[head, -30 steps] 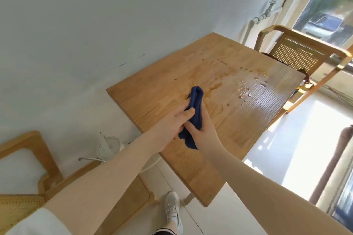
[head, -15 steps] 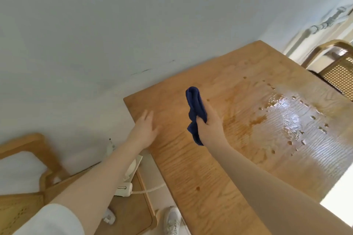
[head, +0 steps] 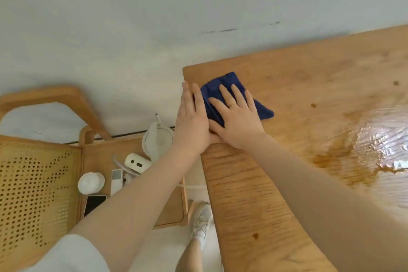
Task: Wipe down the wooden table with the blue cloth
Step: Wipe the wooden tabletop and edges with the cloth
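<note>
Wooden bench [head: 298,139] has a wet shiny patch [head: 379,146] at its right. Our right hand [head: 237,121] presses flat, fingers spread, on the blue cloth [head: 223,86] near the bench's far left corner; its long side slants far-left to near-right. Our left hand [head: 192,121] lies flat beside, touching the cloth's edge.

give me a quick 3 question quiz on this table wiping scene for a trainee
1. True or false: the blue cloth lies at the table's corner nearest the wall.
2. Which hand presses flat on the cloth: A) left hand B) right hand?
3. Where is the wet spill relative to the cloth?

Key
1. True.
2. B; the left hand rests at the table edge beside it.
3. Off to the right, apart from the cloth, not yet wiped.
</note>
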Demonstrator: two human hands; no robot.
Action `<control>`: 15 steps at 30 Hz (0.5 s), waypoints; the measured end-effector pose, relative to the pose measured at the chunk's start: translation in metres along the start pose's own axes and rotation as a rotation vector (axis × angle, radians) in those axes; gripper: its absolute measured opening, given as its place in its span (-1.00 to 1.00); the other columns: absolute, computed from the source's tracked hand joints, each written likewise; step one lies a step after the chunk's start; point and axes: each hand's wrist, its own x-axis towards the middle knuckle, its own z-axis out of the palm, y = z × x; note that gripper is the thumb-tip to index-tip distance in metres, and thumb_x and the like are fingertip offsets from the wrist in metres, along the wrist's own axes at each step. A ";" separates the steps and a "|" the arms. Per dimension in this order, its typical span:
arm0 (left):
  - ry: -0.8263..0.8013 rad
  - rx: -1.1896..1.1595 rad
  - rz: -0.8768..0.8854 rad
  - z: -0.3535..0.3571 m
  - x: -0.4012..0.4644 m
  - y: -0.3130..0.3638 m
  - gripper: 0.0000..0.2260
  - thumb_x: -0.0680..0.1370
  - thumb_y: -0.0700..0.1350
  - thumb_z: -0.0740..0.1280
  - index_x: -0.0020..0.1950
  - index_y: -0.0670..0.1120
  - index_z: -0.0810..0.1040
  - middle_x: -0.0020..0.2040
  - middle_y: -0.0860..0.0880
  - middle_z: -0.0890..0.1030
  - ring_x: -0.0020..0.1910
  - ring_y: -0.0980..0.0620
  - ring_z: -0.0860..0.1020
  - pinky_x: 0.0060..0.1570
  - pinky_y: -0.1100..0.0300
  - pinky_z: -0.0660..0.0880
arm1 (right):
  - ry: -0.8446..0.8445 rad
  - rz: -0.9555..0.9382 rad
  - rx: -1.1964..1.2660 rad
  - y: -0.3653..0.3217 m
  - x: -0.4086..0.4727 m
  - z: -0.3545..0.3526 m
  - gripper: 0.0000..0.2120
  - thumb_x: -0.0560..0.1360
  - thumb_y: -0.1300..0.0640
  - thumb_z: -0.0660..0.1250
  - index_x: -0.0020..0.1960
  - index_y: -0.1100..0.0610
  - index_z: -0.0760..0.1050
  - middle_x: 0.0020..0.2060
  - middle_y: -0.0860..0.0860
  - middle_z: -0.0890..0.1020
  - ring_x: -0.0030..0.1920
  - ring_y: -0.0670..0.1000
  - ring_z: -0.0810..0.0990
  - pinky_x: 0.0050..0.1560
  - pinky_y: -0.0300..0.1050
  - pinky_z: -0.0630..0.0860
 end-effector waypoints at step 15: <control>-0.225 -0.369 0.010 -0.014 0.005 -0.033 0.26 0.19 0.09 0.60 0.51 -0.08 -0.31 0.55 -0.05 0.04 0.49 -0.02 0.13 0.43 0.10 0.18 | 0.037 0.028 -0.006 -0.012 0.025 0.009 -0.54 0.58 -0.08 -0.08 0.47 -0.09 0.17 0.50 0.01 0.17 0.50 0.18 0.02 0.42 0.14 -0.02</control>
